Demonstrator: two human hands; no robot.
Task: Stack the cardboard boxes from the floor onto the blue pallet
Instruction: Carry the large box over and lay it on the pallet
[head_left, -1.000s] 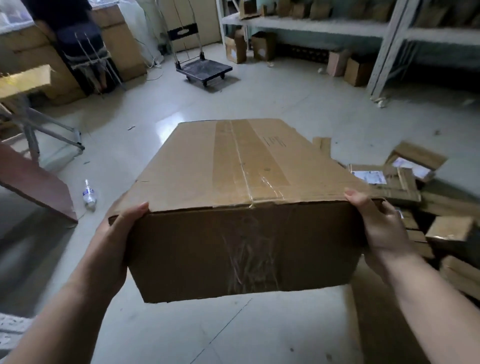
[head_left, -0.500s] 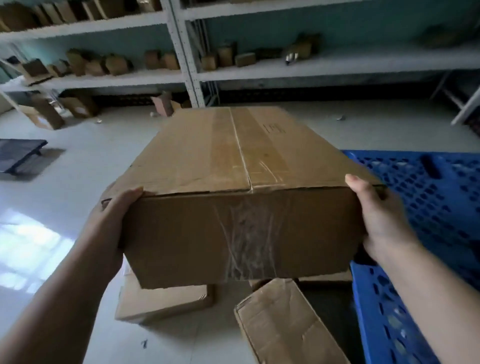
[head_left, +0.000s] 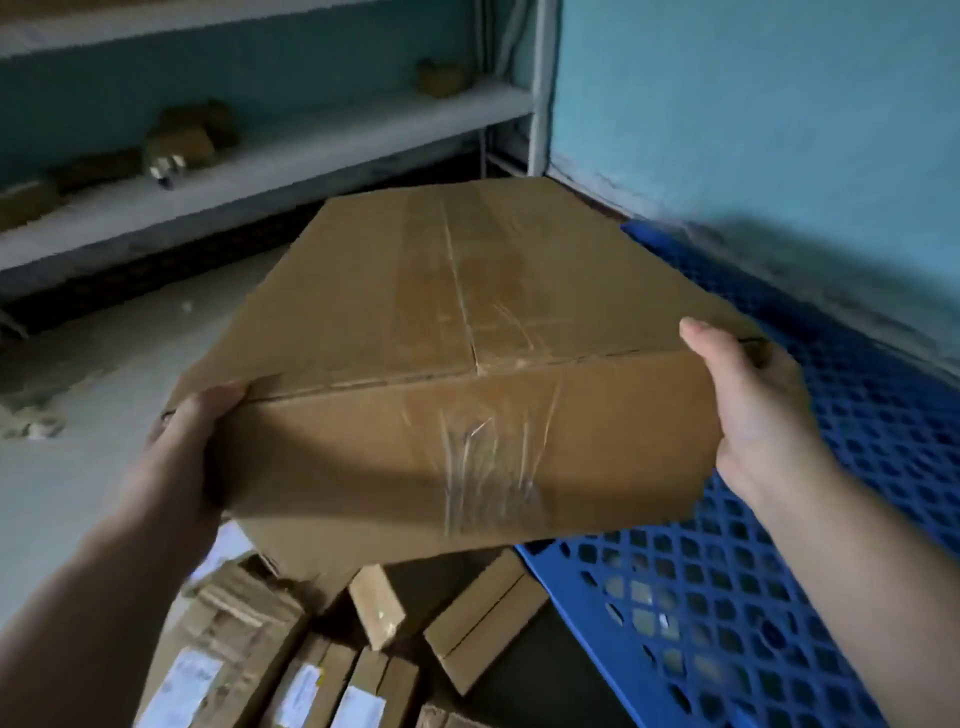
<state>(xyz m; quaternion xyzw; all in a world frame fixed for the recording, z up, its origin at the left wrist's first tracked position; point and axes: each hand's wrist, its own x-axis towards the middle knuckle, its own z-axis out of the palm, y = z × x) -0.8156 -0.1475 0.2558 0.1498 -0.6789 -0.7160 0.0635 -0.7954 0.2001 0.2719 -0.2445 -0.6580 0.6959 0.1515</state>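
A large taped cardboard box (head_left: 457, 332) is held in the air in front of me, tilted down to the left. My left hand (head_left: 176, 441) grips its near left corner, thumb on top. My right hand (head_left: 758, 410) grips the near right corner, thumb over the top edge. The blue grid pallet (head_left: 727, 613) lies on the floor to the right, partly under the box's right end. Several smaller cardboard boxes (head_left: 483, 618) lie on the floor below the held box.
A white metal shelf (head_left: 260, 161) with a few small boxes runs along the back left. A teal wall (head_left: 753, 104) stands behind the pallet. Labelled cartons (head_left: 306, 691) crowd the floor at the bottom left. Bare grey floor (head_left: 78, 467) shows at the left.
My view has swung right and the box has come with it toward the pallet's far corner by the wall. The box now tilts left. Both hands keep the same grip.
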